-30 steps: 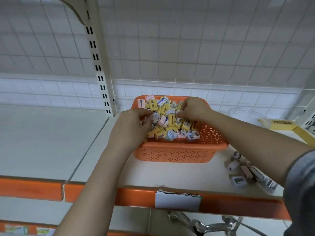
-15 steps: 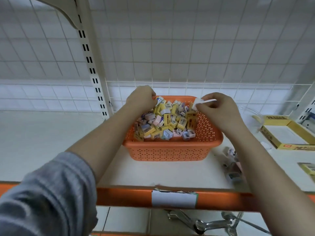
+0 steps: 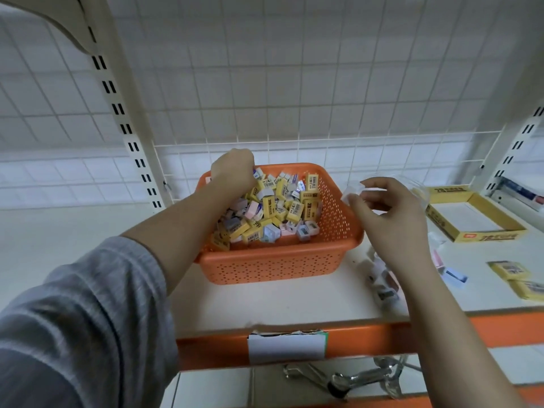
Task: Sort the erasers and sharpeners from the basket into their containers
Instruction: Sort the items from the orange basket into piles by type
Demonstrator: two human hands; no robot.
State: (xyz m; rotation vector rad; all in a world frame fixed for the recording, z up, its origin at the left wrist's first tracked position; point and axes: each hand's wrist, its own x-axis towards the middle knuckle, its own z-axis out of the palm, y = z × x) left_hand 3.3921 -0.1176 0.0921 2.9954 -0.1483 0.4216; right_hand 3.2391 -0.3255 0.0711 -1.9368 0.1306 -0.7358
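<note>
White wire-grid backing runs behind a cream shelf (image 3: 279,298) with an orange front lip, and that shelf carries everything. Sitting on it around the middle is the orange perforated basket (image 3: 279,267), piled with a jumble of yellow-sleeved erasers (image 3: 295,209) and small pastel sharpeners (image 3: 307,229), all mixed together.

Left hand (image 3: 234,170) is dug into the back left corner of the basket, fingers curled down into the pile. Can't tell if it's actually got hold of anything, the fingertips are buried behind the hand itself. Grey sleeve on that arm.

Right hand (image 3: 385,210) is up in the air just past the basket's right rim, above the shelf, with the thumb and forefinger pinching a small whitish piece (image 3: 353,191). It's motion-blurred so I honestly can't say whether it's an eraser or a sharpener. Other fingers are loosely spread.

Off to the right there's a shallow yellow cardboard tray (image 3: 474,214), and just behind the right hand a clear plastic container that's barely visible. A few sharpeners lie loose on the shelf (image 3: 382,285) under the right forearm, and two yellow erasers (image 3: 513,275) sit near the right edge.
</note>
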